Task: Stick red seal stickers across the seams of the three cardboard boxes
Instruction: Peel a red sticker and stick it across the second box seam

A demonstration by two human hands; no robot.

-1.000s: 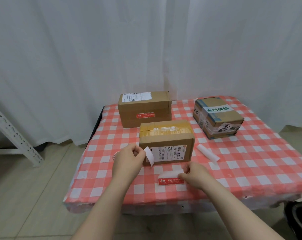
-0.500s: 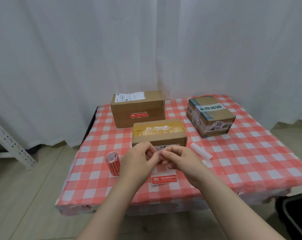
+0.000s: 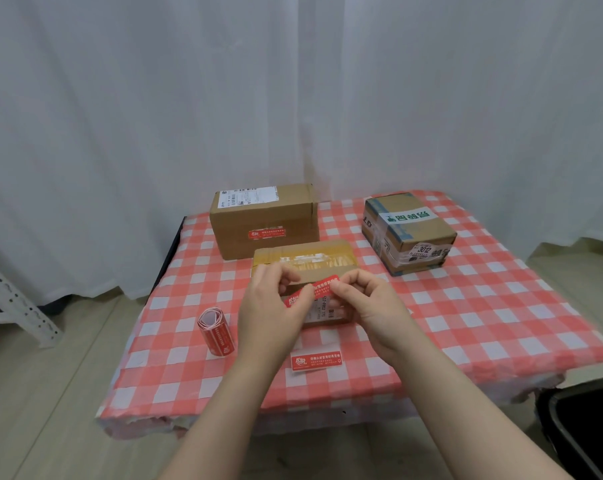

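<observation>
My left hand (image 3: 274, 306) and my right hand (image 3: 365, 303) each pinch one end of a red seal sticker (image 3: 319, 289), held tilted in front of the near cardboard box (image 3: 303, 258) with yellow tape on top. Behind it stands a larger box (image 3: 263, 220) with a red sticker (image 3: 267, 233) on its front face. A third box (image 3: 409, 233), wrapped in clear tape with a green label, sits at the right. Another red sticker (image 3: 316, 362) lies flat on the cloth near me.
A roll of red stickers (image 3: 217, 332) stands on the red-checked tablecloth (image 3: 483, 306) to the left of my hands. White curtains hang behind. A white metal rack leg (image 3: 12, 303) is at the far left, a dark bin (image 3: 584, 427) at the lower right.
My hands came together in front of the near box. The white backing strip that my left hand held is gone from view, and the red sticker now shows between both hands.
</observation>
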